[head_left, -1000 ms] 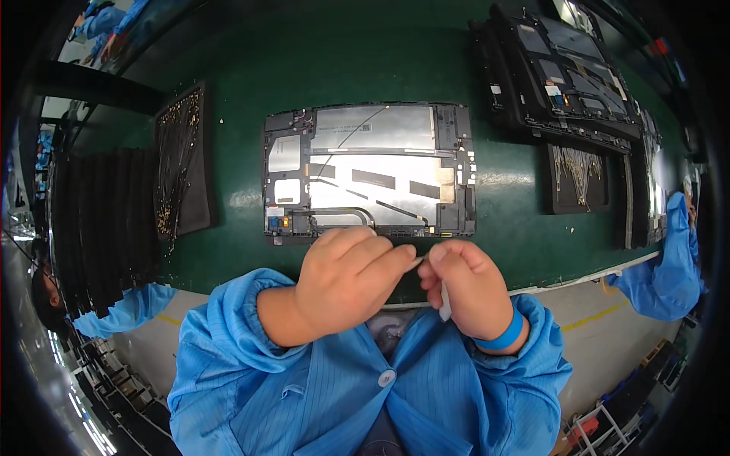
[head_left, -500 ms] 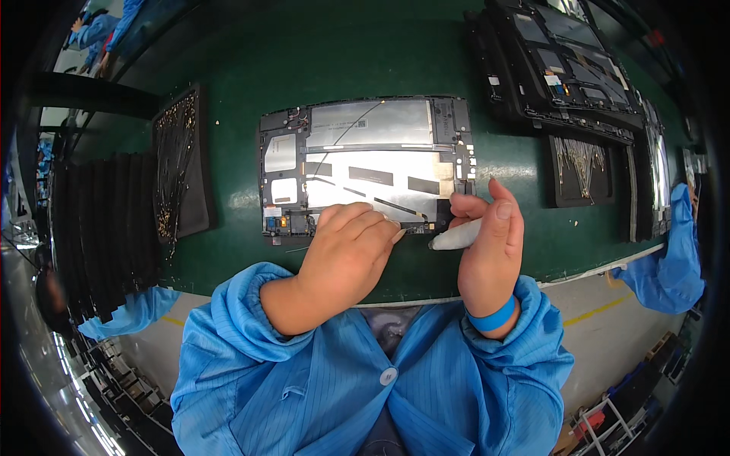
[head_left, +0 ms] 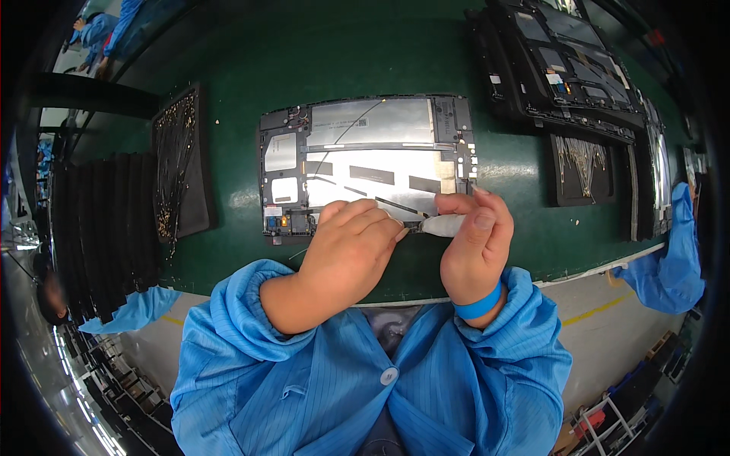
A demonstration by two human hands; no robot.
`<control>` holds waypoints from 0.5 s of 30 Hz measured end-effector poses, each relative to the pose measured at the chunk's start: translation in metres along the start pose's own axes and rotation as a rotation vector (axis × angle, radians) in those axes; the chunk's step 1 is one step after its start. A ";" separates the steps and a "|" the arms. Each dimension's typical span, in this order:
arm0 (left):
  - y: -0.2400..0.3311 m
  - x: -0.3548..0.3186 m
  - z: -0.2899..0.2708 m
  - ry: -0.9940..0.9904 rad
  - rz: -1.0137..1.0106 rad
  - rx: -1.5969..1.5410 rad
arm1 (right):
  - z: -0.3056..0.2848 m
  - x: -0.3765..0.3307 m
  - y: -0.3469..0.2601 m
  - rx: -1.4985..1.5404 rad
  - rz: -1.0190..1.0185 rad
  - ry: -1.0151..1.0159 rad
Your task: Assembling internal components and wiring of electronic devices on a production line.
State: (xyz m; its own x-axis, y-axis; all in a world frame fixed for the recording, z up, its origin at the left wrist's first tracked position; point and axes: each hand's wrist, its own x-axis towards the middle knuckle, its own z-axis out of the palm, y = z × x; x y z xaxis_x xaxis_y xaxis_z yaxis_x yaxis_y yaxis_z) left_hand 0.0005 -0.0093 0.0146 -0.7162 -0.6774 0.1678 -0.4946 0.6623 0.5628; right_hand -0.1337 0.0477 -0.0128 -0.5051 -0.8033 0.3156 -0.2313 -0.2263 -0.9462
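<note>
An opened tablet chassis (head_left: 443, 161), black-framed with silver plates inside, lies in front of me. My left hand (head_left: 350, 243) rests over its near edge with fingers bent and pressed together. From under that hand pokes the end of a thin cable (head_left: 298, 254); the pinching fingertips hide the rest. My right hand (head_left: 475, 239) is at the near right corner, its fingers curled around a white, blunt tool with a dark tip (head_left: 442, 225). That tip is at the chassis edge, just right of the left fingertips. What it touches is too small to see.
Left, a black tray (head_left: 199, 159) holds many thin cables; beside it stands a row of black slabs (head_left: 106, 228). More chassis are stacked (head_left: 570, 68) at the back right, above another cable tray (head_left: 601, 194). Beyond the green table (head_left: 236, 285), other people's blue sleeves show.
My right hand has moved left with the white tool, bringing its dark tip onto the chassis edge beside my left fingertips. My left hand has barely shifted.
</note>
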 end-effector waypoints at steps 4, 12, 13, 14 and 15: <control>0.000 0.000 -0.001 -0.005 -0.001 -0.005 | -0.002 0.002 -0.001 0.001 0.012 -0.030; -0.001 0.001 -0.002 -0.022 0.014 0.020 | -0.005 0.016 -0.018 -0.244 0.020 -0.271; -0.001 0.001 -0.003 -0.020 0.016 0.031 | -0.003 0.020 -0.021 -0.245 0.021 -0.271; -0.002 0.001 -0.003 -0.020 0.015 0.031 | 0.002 0.025 -0.024 -0.298 -0.118 -0.370; -0.003 0.001 -0.004 -0.032 0.026 0.045 | 0.005 0.029 -0.027 -0.356 -0.261 -0.466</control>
State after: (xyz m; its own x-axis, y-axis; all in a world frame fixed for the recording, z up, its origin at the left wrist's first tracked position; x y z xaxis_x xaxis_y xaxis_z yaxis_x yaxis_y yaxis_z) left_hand 0.0030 -0.0137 0.0160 -0.7443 -0.6495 0.1555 -0.4966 0.6939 0.5214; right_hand -0.1377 0.0275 0.0220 0.0010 -0.9200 0.3920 -0.5998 -0.3142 -0.7359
